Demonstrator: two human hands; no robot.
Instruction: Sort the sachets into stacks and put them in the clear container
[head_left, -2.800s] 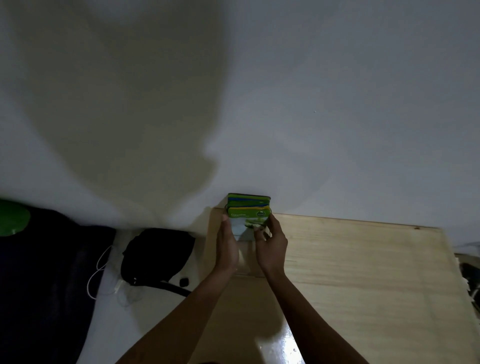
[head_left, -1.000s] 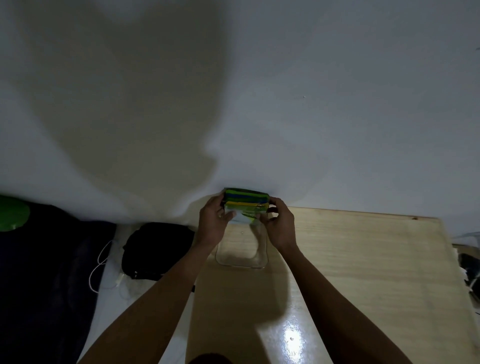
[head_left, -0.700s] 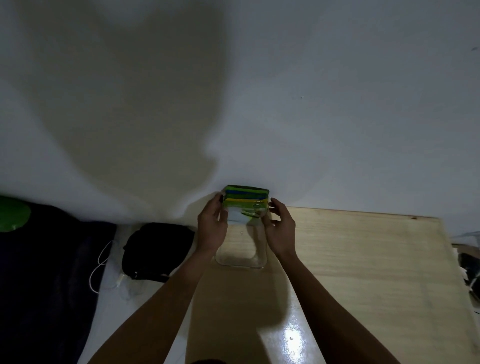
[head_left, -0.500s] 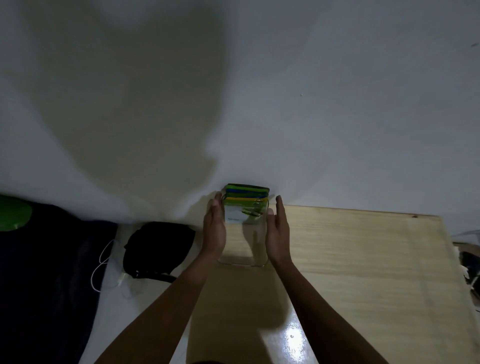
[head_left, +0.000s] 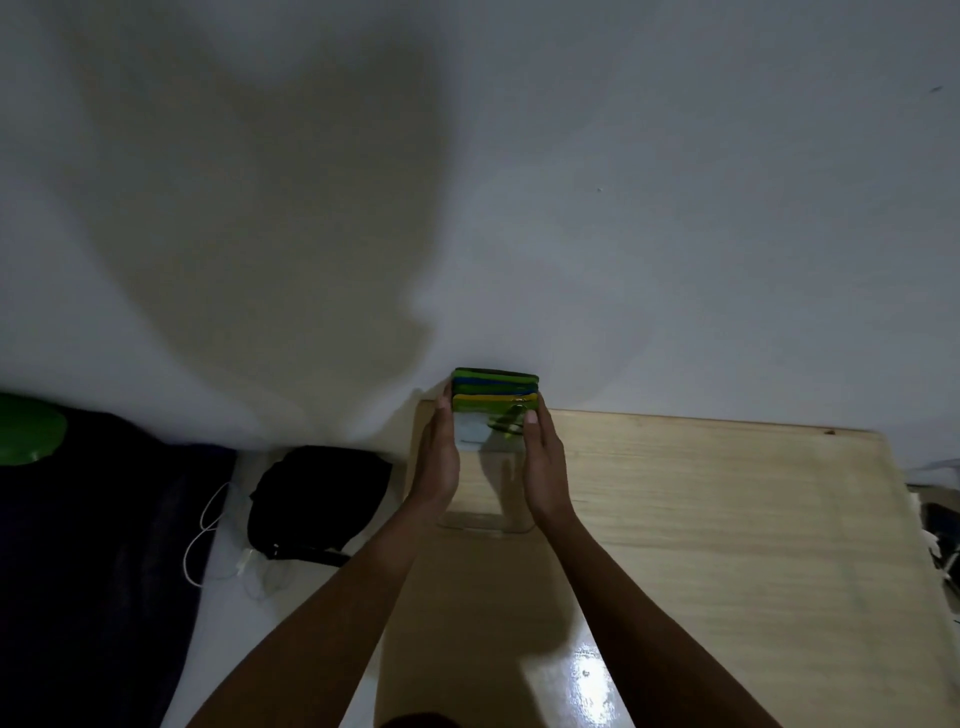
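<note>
A clear container (head_left: 485, 483) stands at the far left corner of the wooden table (head_left: 701, 519), against the white wall. A stack of green, blue and yellow sachets (head_left: 495, 389) sits in its far end, edges up. My left hand (head_left: 439, 462) lies flat against the container's left wall and my right hand (head_left: 543, 462) against its right wall, fingers straight, clasping it between the palms. The near part of the container looks empty. The light is dim.
A black bag (head_left: 317, 499) and a white cable (head_left: 205, 540) lie on the white surface left of the table. A dark cloth (head_left: 93, 545) and a green object (head_left: 26, 436) are at the far left. Some clutter shows past the table's right edge.
My hands let go of the sachet stack inside the container, slid down and flattened against the container's two side walls. The stack stays at the far end.
</note>
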